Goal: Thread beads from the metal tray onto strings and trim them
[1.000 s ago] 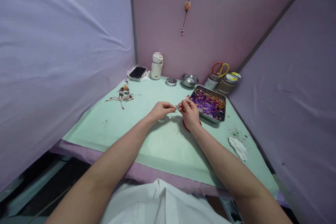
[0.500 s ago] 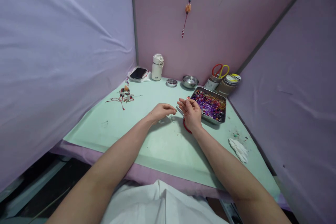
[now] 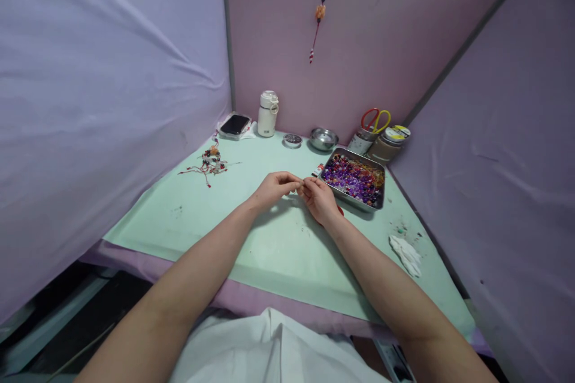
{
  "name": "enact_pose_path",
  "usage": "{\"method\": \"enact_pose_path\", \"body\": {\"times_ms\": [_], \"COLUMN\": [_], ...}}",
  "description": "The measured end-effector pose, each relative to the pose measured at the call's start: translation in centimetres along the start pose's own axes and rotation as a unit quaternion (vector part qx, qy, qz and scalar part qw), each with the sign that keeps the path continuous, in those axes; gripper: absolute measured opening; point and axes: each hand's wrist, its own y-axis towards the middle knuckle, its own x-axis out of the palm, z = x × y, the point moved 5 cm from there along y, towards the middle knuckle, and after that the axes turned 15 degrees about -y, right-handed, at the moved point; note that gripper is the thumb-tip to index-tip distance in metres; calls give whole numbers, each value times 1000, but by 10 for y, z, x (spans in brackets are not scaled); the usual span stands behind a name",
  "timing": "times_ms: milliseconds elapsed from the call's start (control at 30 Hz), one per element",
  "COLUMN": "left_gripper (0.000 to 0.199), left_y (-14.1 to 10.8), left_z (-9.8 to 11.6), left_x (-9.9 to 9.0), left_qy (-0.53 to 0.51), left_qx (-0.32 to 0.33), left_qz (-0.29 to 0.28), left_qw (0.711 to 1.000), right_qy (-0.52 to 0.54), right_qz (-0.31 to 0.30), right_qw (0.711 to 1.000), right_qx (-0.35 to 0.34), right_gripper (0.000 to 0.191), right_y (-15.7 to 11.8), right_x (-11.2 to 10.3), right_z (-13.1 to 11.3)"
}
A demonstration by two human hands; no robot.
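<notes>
Over the middle of the green tabletop [image 3: 278, 251], my left hand [image 3: 277, 187] is closed in a pinch at its fingertips. My right hand [image 3: 318, 198] meets it, fingertips almost touching, its thumb and fingers also pinched together. What lies between the fingertips is too small to make out. Part of a red object [image 3: 340, 210] shows beside my right wrist; the hand hides the rest. Right of my right hand stands a metal tray [image 3: 354, 206] full of purple and red beads [image 3: 353, 179]. A small red and white item [image 3: 318, 170] lies at the tray's left edge.
Beaded red cords [image 3: 212, 161] lie at the left. Along the back are a phone [image 3: 236, 124], a white bottle [image 3: 266, 115], a small round dish [image 3: 292, 140], a metal bowl [image 3: 323, 140], scissors [image 3: 376, 121] in a jar and a lidded jar [image 3: 390, 143]. A white cloth [image 3: 405, 255] lies right.
My right hand has moved left and its fingers have closed near my left fingertips. The scissors blades seen by it before no longer show. The red and white item has come into view.
</notes>
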Motion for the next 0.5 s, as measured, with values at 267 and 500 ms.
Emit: {"method": "enact_pose_path", "body": {"times_ms": [267, 500], "left_gripper": [23, 24], "left_y": [2, 3], "left_z": [-5, -7], "left_x": [-9, -8], "left_qy": [-33, -15], "left_qx": [-15, -19], "left_qz": [77, 64], "left_qw": [996, 998], "right_qy": [-177, -116], "right_qz": [119, 79], "right_qw": [974, 981], "right_qx": [-69, -136], "right_gripper": [14, 14], "right_y": [0, -3], "right_x": [-13, -4], "right_z": [-4, -10]}}
